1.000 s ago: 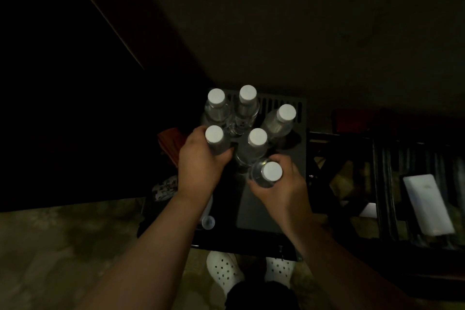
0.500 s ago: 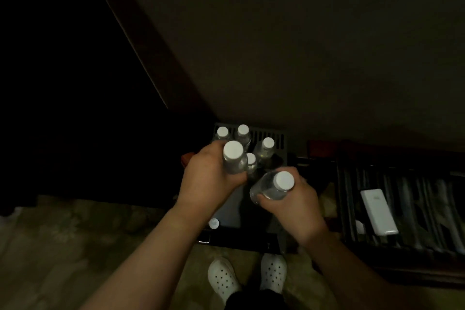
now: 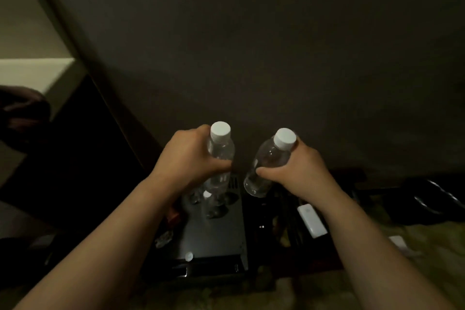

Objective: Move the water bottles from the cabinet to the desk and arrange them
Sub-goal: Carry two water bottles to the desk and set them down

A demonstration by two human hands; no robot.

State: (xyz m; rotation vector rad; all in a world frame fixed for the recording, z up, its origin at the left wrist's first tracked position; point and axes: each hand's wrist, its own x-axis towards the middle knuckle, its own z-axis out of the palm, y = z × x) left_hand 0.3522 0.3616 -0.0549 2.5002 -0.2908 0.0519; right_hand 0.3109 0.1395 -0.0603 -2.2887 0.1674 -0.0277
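My left hand grips a clear water bottle with a white cap, held upright in the air. A second clear bottle with a white cap, tilted a little to the right, is held in my right hand. Both bottles hang well above the small black cabinet. On the cabinet top, partly hidden behind the left bottle, stand more bottles; I make out one white cap and a few dim bases.
A dark wall fills the upper view. A white flat device lies on a dark slatted rack right of the cabinet. A small round cap sits at the cabinet's front edge. A black bin-like shape stands far right. Patterned carpet lies below.
Both hands have lifted their bottles up and away from the cabinet top and spread apart. The view has risen, so the cabinet and the remaining bottles look smaller and lower.
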